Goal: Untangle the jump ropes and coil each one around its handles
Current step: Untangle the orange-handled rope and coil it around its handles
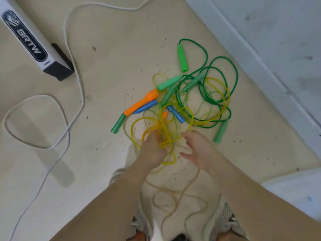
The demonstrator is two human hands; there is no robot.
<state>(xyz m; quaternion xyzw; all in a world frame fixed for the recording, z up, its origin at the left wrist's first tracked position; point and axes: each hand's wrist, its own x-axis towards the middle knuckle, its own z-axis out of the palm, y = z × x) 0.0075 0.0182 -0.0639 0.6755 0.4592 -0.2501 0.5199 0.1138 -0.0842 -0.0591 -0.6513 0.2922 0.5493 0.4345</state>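
Observation:
A tangle of jump ropes lies on the beige floor. Green cords (pixel 217 79) loop at the right, with several green handles (pixel 182 57) scattered around. An orange handle (pixel 142 102) and two blue handles (pixel 176 114) lie in the middle of the pile. Yellow cords (pixel 166 134) bunch at the near side and trail toward my feet. My left hand (pixel 153 149) grips a bundle of the yellow cords. My right hand (pixel 198 148) hovers just right of it, fingers spread and holding nothing.
A white cable (pixel 74 66) snakes across the floor at the left, beside a white and black device (pixel 31 40). A pale wall or baseboard (pixel 260 58) runs along the right. My light shoes (pixel 227 221) stand at the bottom. Small dark debris dots the floor.

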